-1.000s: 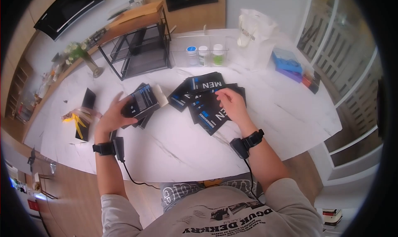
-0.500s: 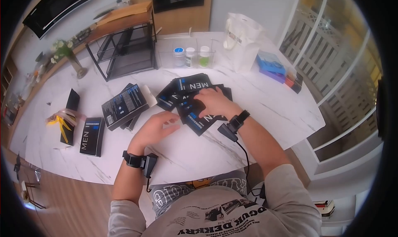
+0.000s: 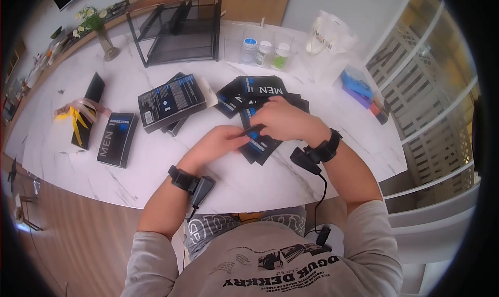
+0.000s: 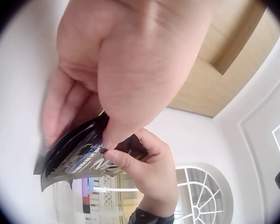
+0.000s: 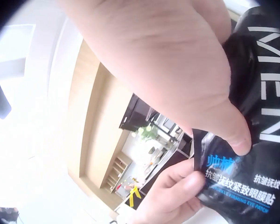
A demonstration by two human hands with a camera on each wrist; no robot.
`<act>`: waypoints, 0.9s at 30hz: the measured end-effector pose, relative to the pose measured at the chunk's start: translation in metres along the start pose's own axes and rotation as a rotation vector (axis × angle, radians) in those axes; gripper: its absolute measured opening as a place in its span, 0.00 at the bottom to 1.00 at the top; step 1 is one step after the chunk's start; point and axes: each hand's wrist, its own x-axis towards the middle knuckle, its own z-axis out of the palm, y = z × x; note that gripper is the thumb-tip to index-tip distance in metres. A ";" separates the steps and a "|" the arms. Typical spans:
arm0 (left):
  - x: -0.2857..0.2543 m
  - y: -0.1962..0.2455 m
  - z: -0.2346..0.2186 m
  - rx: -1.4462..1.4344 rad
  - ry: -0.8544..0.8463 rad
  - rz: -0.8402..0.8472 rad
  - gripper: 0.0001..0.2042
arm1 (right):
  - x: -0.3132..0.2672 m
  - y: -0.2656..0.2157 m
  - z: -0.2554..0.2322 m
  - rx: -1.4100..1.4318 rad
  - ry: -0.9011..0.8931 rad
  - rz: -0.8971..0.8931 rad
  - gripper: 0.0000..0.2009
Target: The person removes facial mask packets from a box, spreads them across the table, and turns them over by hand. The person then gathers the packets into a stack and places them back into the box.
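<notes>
Black eye patch packets printed MEN (image 3: 263,86) lie fanned in a pile at the table's middle. Over the pile's near side, my right hand (image 3: 288,121) grips several packets, its thumb pressed on the printed face (image 5: 270,112) in the right wrist view. From the other side my left hand (image 3: 218,143) pinches the near left corner of the same packets. Seen by the left wrist camera, the held packets (image 4: 79,158) form a layered stack, with left thumb and fingers at one end and the right hand (image 4: 149,172) at the other.
Left of the pile, a black box (image 3: 171,102) with a raised white flap lies across another. Farther left are a black MEN box (image 3: 117,140) and a ribboned black box (image 3: 88,112). Behind stand a mesh rack (image 3: 182,31), bottles (image 3: 263,52) and a white bag (image 3: 330,44).
My left hand has left the open-flap box and moved right to the packets, where it now pinches a corner. My right hand has closed on the pile's near packets. The head view has shifted.
</notes>
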 end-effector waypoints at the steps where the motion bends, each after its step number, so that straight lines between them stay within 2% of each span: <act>1: -0.003 0.002 0.001 -0.078 -0.022 -0.066 0.18 | 0.002 -0.006 0.001 -0.029 0.047 -0.019 0.10; 3: -0.010 0.013 0.002 -0.227 -0.072 -0.192 0.18 | 0.006 -0.015 0.001 -0.090 0.147 -0.051 0.09; 4: -0.010 0.016 0.002 -0.251 -0.047 -0.173 0.16 | 0.008 -0.014 0.001 -0.109 0.170 -0.057 0.15; 7: -0.005 0.006 0.002 -0.398 0.120 -0.050 0.14 | 0.009 -0.012 -0.001 -0.165 0.823 0.052 0.27; 8: -0.002 0.005 0.002 -0.430 0.179 -0.043 0.13 | 0.008 0.004 0.004 -0.059 0.989 0.137 0.35; 9: -0.002 0.005 0.001 -0.446 0.219 -0.031 0.13 | 0.005 0.014 0.007 0.040 1.147 0.243 0.35; 11: 0.000 0.009 0.001 -0.472 0.293 -0.003 0.13 | 0.002 0.023 0.029 0.692 1.217 0.449 0.30; 13: 0.001 0.011 0.003 -0.493 0.340 0.035 0.13 | 0.005 0.047 0.074 1.181 0.888 0.397 0.26; 14: 0.000 0.013 0.004 -0.495 0.351 0.049 0.12 | 0.001 0.037 0.073 1.345 0.666 0.348 0.25; 15: -0.001 0.013 0.005 -0.497 0.362 0.062 0.12 | 0.001 0.022 0.078 1.339 0.683 0.265 0.21; 17: -0.001 0.014 0.007 -0.498 0.359 0.074 0.12 | 0.008 0.017 0.083 1.499 0.674 0.158 0.13; 20: 0.000 0.014 0.008 -0.553 0.360 0.064 0.12 | 0.008 0.028 0.082 1.369 0.669 0.267 0.08; 24: -0.002 0.020 0.004 -0.662 0.317 0.060 0.14 | 0.009 0.041 0.087 1.368 0.645 0.188 0.08; 27: 0.000 0.011 0.003 -0.638 0.308 0.085 0.12 | 0.011 0.047 0.095 1.370 0.602 0.201 0.08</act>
